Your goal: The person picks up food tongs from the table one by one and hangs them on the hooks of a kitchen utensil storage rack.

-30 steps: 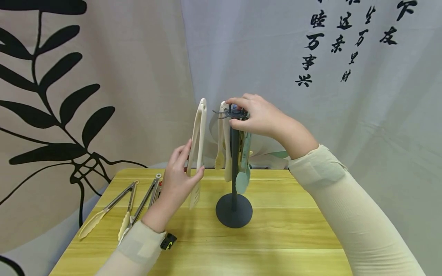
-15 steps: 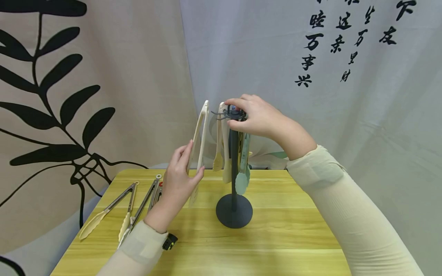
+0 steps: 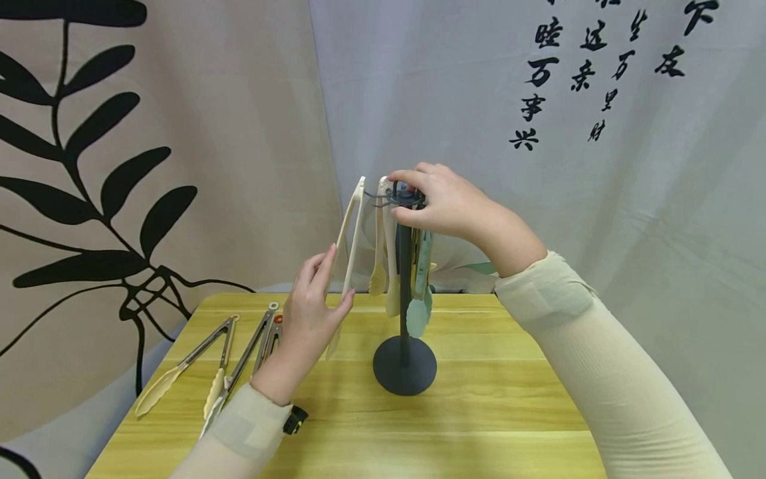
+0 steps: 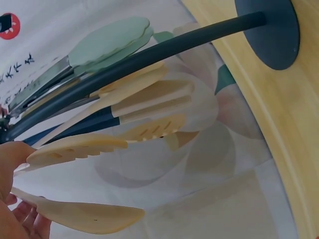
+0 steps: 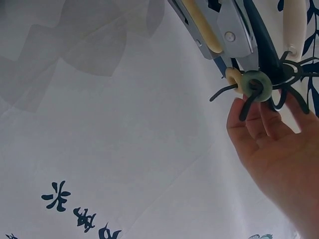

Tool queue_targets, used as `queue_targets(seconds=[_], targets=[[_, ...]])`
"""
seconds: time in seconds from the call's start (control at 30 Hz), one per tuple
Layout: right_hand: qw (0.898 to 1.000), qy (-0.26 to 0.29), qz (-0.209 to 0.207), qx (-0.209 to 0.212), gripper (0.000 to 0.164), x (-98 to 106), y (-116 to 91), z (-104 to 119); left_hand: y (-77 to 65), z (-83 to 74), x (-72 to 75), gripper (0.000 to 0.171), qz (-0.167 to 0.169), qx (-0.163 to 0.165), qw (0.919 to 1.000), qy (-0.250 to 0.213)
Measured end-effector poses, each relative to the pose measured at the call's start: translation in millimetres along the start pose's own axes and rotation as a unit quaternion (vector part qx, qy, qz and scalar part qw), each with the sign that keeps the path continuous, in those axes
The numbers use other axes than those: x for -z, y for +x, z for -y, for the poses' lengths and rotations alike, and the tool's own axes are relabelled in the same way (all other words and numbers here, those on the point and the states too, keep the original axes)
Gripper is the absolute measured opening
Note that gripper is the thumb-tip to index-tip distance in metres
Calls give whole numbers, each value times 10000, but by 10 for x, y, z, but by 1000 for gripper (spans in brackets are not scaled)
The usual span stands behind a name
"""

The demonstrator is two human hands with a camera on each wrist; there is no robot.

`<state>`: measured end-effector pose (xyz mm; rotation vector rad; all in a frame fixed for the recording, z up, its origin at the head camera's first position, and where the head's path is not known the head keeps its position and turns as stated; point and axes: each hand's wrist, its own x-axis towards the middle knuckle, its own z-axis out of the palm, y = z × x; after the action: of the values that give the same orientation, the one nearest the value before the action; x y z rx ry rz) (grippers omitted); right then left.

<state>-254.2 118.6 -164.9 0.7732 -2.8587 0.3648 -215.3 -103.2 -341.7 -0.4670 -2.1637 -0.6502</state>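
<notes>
In the head view my left hand (image 3: 311, 309) holds cream tongs (image 3: 354, 247) upright by their arms, hinge end up beside the rack's left hooks. Their two spread heads, one a smooth cream blade (image 4: 94, 217), show in the left wrist view. The fingers and thumb of my right hand (image 3: 451, 201) grip the hooked top of a dark upright rack (image 3: 405, 299). From the rack hang another cream pair of tongs (image 3: 391, 273) and green-headed tongs (image 3: 417, 316). A green ring (image 5: 265, 93) sits on a hook close to my right fingertips in the right wrist view.
At the left of the wooden table (image 3: 491, 399) lie metal tongs with cream heads (image 3: 160, 394) and more metal tongs (image 3: 254, 346), partly behind my left forearm. The rack's round base (image 3: 405, 372) stands mid-table. A printed cloth (image 3: 251, 133) hangs behind.
My left hand has tilted the tongs so their hinge end shifts slightly right and down, closer to the hooks. My right hand stays on the rack's top.
</notes>
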Motion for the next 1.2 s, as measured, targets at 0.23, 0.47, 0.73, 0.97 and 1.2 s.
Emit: queue_targets(seconds=[0.23, 0.47, 0.73, 0.97, 1.2], targets=[[10000, -14, -13, 22, 57, -2, -3, -1, -4, -14, -19, 79, -13, -22, 10000, 15], [10000, -34, -17, 57, 58, 1, -4, -6, 8, -32, -34, 80, 36, -43, 10000, 68], [9999, -31, -47, 99, 58, -4, 1, -9, 15, -65, -71, 80, -33, -97, 9999, 3], [9999, -44, -42, 90, 59, -5, -1, -11, 0, -80, -127, 79, -45, -113, 9999, -16], [10000, -42, -38, 50, 59, -10, -4, -9, -18, -99, -184, 79, -101, -174, 9998, -47]])
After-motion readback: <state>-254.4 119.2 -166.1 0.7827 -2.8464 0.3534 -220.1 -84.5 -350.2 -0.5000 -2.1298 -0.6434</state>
